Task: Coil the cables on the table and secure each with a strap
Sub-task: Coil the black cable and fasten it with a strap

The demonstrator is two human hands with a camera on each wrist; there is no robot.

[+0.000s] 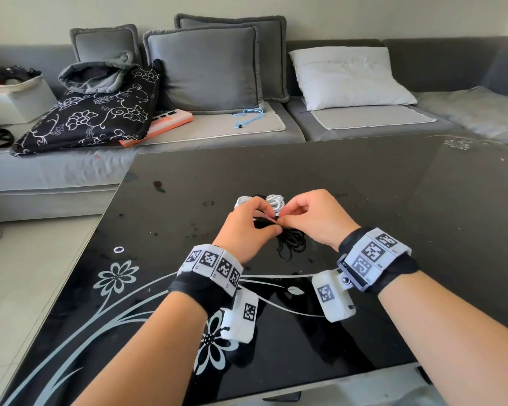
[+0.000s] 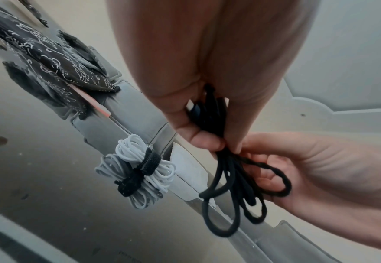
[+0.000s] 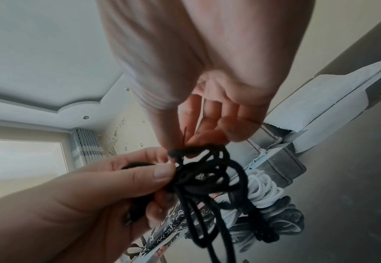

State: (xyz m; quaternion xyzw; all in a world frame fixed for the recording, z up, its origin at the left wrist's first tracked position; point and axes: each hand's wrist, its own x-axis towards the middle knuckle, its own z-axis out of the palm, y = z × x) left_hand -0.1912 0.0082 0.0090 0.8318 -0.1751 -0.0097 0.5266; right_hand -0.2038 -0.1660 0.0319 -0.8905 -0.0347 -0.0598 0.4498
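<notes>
One white cable (image 2: 140,167) lies coiled on the dark glass surface (image 1: 364,200), cinched at its middle by a black strap (image 2: 148,164). That one looks finished. A greyer twin shape under it is probably its reflection in the glass; cannot rule out a second bundle.

Black cable (image 2: 236,186) in progress. It is gathered into several loose loops and held above the surface, just nearer the person than the white coil. Left hand (image 1: 248,230) pinches the bundle at its waist, thumb against curled fingers. Right hand (image 1: 311,219) pinches at the same spot with thumb and fingertips, the other fingers loosely curled, loops draping across the palm in the left wrist view.

Whether a strap is already round the black bundle cannot be told; black on black, and the fingers cover the middle. Judged: coiling about done, binding either underway or next.

Loops uneven, some hanging long, soft and limp. A small pale ring (image 1: 118,249) lies apart to the left.
</notes>
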